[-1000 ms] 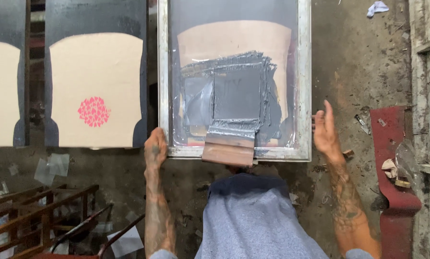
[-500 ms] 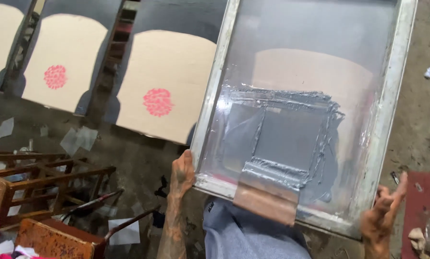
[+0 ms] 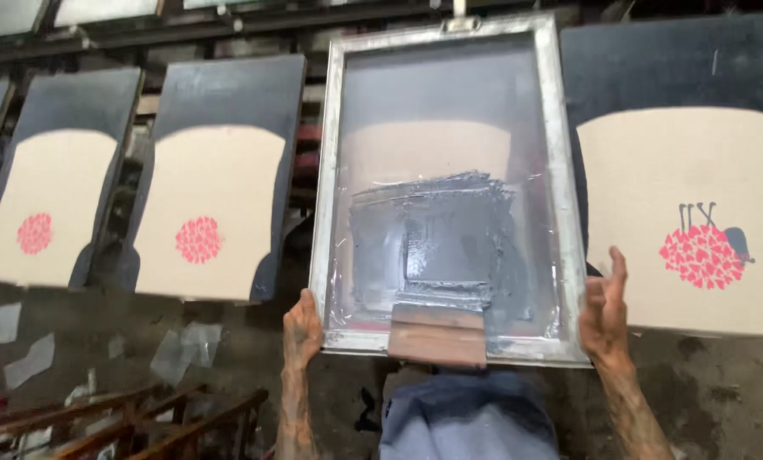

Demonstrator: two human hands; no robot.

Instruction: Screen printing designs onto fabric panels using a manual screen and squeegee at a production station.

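- The fingers [image 3: 300, 328] of the left hand [image 3: 302, 330] are curled around the near left corner of the printing screen frame [image 3: 560, 213], gripping it. The right hand [image 3: 604, 308] lies along the frame's near right corner with its fingers [image 3: 616, 268] nearly straight and spread, pressed to the outer edge rather than wrapped around it.
- A wooden-handled squeegee [image 3: 437, 334] rests inside the frame against its near rail, between the two hands, with grey ink just beyond it.
- Half a second ago the frame sat skewed across the view over a plain piece; now it lies square over the next tan fabric piece [image 3: 428, 149], which shows faintly through the mesh. So the frame has been shifted one board leftward along the row and looks settled in place.
- Grey ink [image 3: 437, 243] is smeared over the middle of the mesh around a darker square.
- Right of the frame, a tan piece [image 3: 679, 179] on a dark pallet board [image 3: 671, 68] carries a pink heart cluster with grey marks added above and beside it, so that one appears to have had its grey pass.
- Left of the frame, two more tan pieces [image 3: 207, 192] [image 3: 53, 192] show only the pink cluster [image 3: 199, 239], so they seem to lack the grey.
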